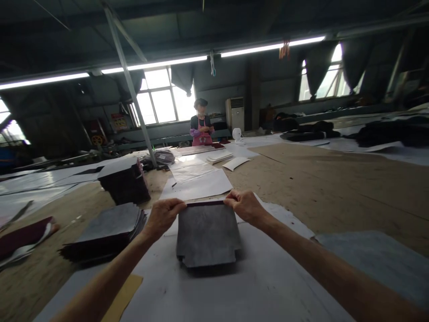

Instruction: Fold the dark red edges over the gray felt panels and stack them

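A grey fabric piece (208, 235) with notched lower corners and a dark maroon top edge is stretched between my two hands over white paper (268, 277). My left hand (165, 214) pinches its upper left corner. At the upper right corner, my right hand (244, 205) grips it between thumb and fingers. The piece's lower edge hangs toward me; whether it touches the paper is hard to tell. A stack of similar grey pieces (109, 223) lies to the left of my left hand.
A taller dark stack (124, 179) stands behind the left stack. Maroon fabric (27, 237) lies far left, a pale blue-grey sheet (378, 259) at right. Yellow paper (125, 295) is under my left forearm. Across the table stands a person (201, 125) in a pink apron, near a white fan (237, 134).
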A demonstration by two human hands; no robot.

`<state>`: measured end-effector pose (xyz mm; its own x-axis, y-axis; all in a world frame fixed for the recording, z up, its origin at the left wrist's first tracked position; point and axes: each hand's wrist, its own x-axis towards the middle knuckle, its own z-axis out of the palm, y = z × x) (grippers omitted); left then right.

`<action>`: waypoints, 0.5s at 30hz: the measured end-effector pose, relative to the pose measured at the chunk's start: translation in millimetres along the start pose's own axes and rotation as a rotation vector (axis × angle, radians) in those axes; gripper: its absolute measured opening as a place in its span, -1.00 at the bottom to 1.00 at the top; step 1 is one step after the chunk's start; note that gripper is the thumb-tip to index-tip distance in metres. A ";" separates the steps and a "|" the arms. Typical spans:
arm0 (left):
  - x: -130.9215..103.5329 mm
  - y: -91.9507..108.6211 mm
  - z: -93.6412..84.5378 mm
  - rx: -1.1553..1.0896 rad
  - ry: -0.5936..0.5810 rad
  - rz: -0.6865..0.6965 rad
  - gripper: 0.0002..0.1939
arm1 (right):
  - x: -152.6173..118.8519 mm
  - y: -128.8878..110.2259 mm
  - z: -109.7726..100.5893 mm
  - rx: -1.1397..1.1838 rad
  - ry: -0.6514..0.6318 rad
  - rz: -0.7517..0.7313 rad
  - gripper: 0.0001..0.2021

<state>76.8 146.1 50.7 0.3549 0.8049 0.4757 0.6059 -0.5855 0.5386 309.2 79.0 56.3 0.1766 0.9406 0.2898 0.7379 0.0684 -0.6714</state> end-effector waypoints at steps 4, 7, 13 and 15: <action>7.8 -25.6 26.7 0.031 0.061 -0.005 -0.76 | 17.8 15.1 32.9 -0.136 0.095 0.013 -0.81; 5.6 -35.5 34.4 0.025 0.120 -0.014 -0.77 | 17.6 19.3 43.6 -0.171 0.145 0.007 -0.81; 2.7 -43.3 46.8 -0.092 0.198 -0.105 -0.75 | 16.2 22.3 49.5 -0.099 0.236 0.024 -0.82; 0.4 -46.1 47.4 -0.138 0.210 -0.135 -0.71 | 17.9 24.8 49.7 -0.038 0.249 0.044 -0.80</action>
<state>82.8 178.0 -6.9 0.1132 0.8473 0.5189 0.5299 -0.4932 0.6898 298.2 114.1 10.9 0.3609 0.8310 0.4233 0.7493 0.0118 -0.6621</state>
